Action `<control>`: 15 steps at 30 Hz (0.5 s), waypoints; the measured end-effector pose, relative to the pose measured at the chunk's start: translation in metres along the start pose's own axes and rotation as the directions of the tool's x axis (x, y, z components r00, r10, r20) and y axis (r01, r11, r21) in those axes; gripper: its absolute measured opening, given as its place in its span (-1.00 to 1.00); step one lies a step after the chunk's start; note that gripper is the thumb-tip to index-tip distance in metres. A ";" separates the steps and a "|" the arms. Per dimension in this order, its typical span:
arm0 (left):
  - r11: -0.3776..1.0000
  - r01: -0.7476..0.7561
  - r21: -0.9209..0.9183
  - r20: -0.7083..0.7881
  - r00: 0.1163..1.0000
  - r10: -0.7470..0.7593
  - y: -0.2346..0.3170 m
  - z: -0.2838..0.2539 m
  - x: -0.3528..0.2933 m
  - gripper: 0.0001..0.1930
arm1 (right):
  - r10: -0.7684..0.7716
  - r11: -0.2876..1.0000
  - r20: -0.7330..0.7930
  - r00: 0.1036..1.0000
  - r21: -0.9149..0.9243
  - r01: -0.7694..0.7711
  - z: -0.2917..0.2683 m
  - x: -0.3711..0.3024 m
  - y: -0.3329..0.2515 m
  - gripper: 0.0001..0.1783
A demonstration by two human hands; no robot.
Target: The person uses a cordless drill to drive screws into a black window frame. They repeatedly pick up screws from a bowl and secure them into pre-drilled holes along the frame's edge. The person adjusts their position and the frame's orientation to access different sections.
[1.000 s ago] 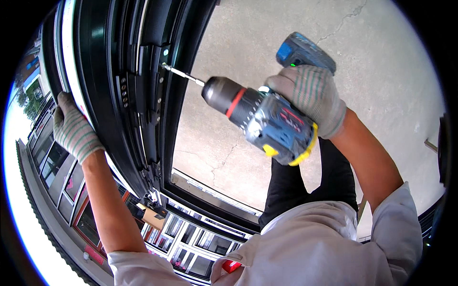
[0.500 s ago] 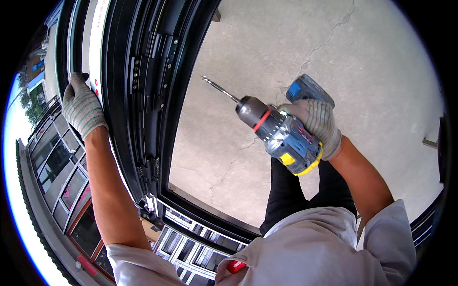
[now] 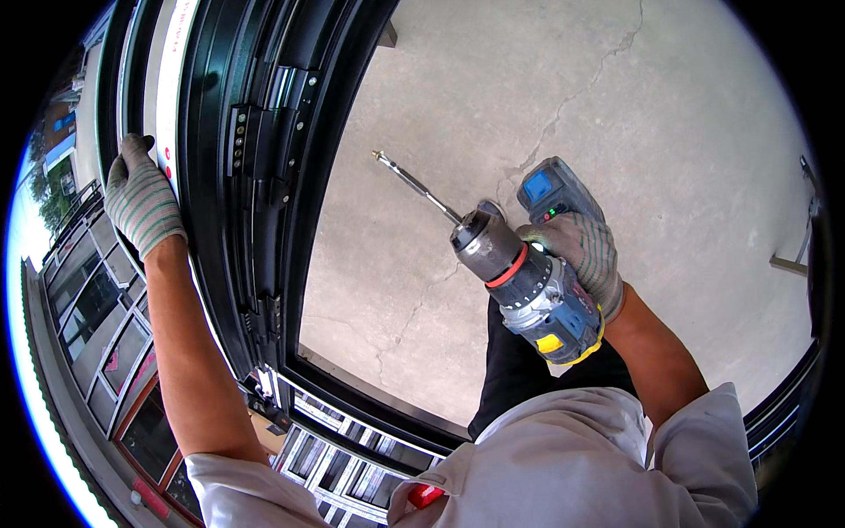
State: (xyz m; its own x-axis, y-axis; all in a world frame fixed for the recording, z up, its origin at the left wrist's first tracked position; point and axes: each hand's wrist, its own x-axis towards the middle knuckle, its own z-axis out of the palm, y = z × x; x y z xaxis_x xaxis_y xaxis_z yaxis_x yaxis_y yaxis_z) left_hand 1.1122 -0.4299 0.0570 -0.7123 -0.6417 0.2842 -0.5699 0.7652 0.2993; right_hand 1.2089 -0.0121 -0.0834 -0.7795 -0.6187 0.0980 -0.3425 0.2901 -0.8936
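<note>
My right hand, in a striped knit glove, is wrapped round the handle of a blue and grey cordless drill. A long driver bit juts from its chuck toward the upper left, and its tip touches nothing. Left of the drill stands a black metal window or door frame with dark hardware and screw heads along its inner side. My gloved left hand is closed on the frame's outer edge, beside a white strip; the frame partly hides its fingers.
A cracked concrete floor lies inside the frame. Silvery metal profiles are stacked at the lower left, past the frame's near corner. A metal bracket sits at the far right. A building with windows stands outside on the left.
The drill and my right hand have come slightly lower and nearer my body, the drill's body tilting down more. My left hand keeps its hold on the frame while the view shifts a little.
</note>
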 end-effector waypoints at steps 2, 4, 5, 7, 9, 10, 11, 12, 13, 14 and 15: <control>1.000 0.006 0.006 0.005 1.000 -0.006 -0.002 -0.001 0.005 -0.56 | 0.039 0.999 0.045 0.998 0.011 -0.039 -0.002 0.000 0.001 -0.55; 0.998 -0.005 -0.067 0.004 1.000 0.005 -0.005 0.001 0.006 -0.57 | 0.026 1.000 0.032 0.999 0.004 -0.026 0.000 -0.004 0.004 -0.54; 0.998 -0.003 -0.064 0.012 1.000 0.004 -0.005 0.000 0.005 -0.56 | 0.021 1.000 0.024 0.999 0.000 -0.021 0.000 -0.005 0.006 -0.54; 0.998 0.004 -0.063 0.021 1.000 -0.002 -0.004 -0.001 0.004 -0.56 | 0.036 0.999 0.057 0.998 0.027 -0.037 -0.001 -0.004 0.008 -0.54; 0.998 0.011 -0.068 0.024 1.000 -0.010 -0.003 -0.001 0.004 -0.56 | 0.040 0.999 0.056 0.998 0.033 -0.041 -0.002 -0.003 0.008 -0.54; 0.998 0.015 -0.068 0.025 1.000 -0.013 -0.003 -0.002 0.004 -0.56 | 0.037 0.999 0.037 0.999 0.026 -0.038 -0.001 -0.003 0.008 -0.54; 0.998 0.016 -0.063 0.030 0.999 -0.014 -0.004 -0.002 0.005 -0.56 | 0.035 0.999 0.017 0.999 0.020 -0.035 0.000 -0.004 0.009 -0.54; 0.997 0.019 -0.068 0.023 1.000 -0.018 -0.002 -0.003 0.002 -0.56 | 0.049 0.998 0.036 0.998 0.031 -0.050 0.002 -0.006 0.012 -0.54; 0.997 0.021 -0.075 0.018 1.000 -0.019 0.000 -0.002 0.000 -0.56 | 0.065 0.997 0.052 0.997 0.041 -0.067 0.004 -0.009 0.016 -0.53; 0.996 0.022 -0.081 0.014 1.000 -0.021 0.002 -0.001 -0.001 -0.56 | 0.081 0.995 0.069 0.994 0.050 -0.084 0.006 -0.012 0.020 -0.53; 0.998 0.000 -0.066 0.004 1.000 0.000 0.003 0.000 -0.001 -0.55 | 0.073 0.996 0.043 0.996 0.045 -0.075 0.006 -0.013 0.021 -0.52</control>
State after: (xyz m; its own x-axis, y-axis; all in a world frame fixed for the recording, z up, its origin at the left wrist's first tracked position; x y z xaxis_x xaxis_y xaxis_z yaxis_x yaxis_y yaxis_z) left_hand 1.1114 -0.4272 0.0575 -0.7141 -0.6413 0.2806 -0.5416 0.7601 0.3590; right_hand 1.2149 -0.0025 -0.1059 -0.7789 -0.6270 0.0138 -0.2598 0.3026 -0.9170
